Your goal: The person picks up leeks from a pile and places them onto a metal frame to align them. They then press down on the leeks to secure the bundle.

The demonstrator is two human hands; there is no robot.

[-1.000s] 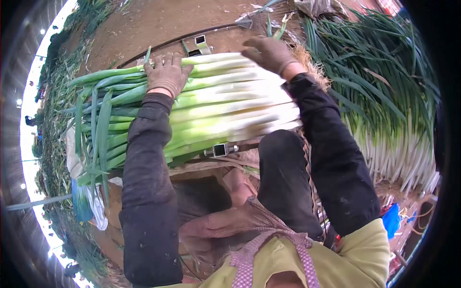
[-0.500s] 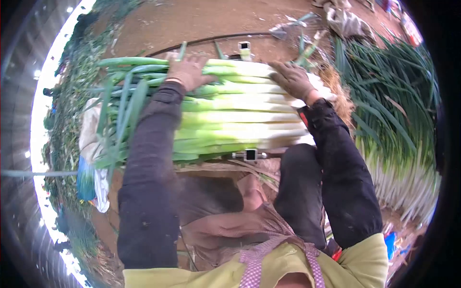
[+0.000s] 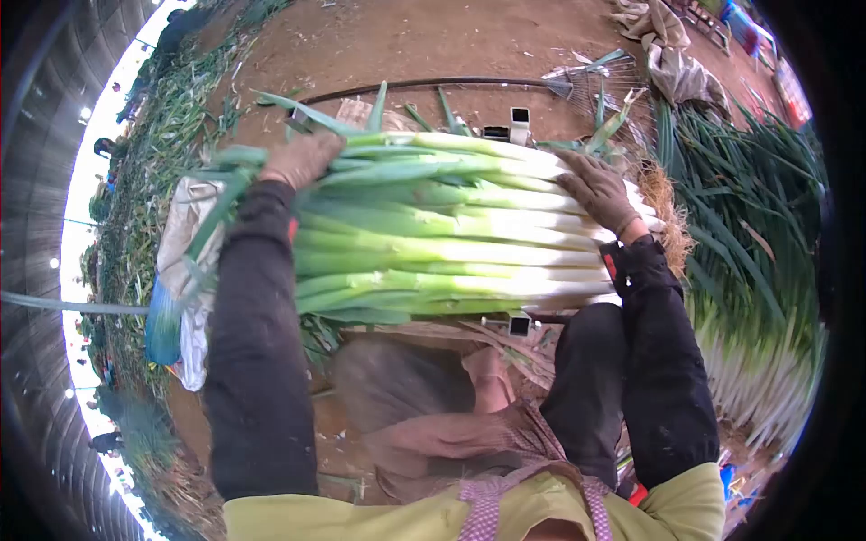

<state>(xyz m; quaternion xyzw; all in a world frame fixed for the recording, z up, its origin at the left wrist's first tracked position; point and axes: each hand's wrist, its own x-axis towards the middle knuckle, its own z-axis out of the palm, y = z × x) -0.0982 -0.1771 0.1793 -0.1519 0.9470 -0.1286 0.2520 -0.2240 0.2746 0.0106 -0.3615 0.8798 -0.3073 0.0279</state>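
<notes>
A wide row of leeks [image 3: 433, 248] lies crosswise in front of me, with green leaves on the left and white stems and pale roots on the right. At its upper left corner, my gloved left hand [image 3: 302, 160] is closed around some green leaves, slightly blurred. My gloved right hand [image 3: 603, 191] rests on the white stems near the root end, fingers laid out flat across them. Square metal tube ends show above and below the row, one being the lower tube [image 3: 520, 325].
More leeks [image 3: 749, 234] are piled at the right. A wire rake [image 3: 604, 83] with a dark handle lies on the soil beyond the row, near a crumpled sack [image 3: 677, 68]. Cut leaves [image 3: 171, 153] cover the ground at the left, behind a pale cloth bag [image 3: 188, 239].
My left hand has moved left along the leaves, from lying on them to closing round some. My right hand stays on the white stems. The view has shifted slightly.
</notes>
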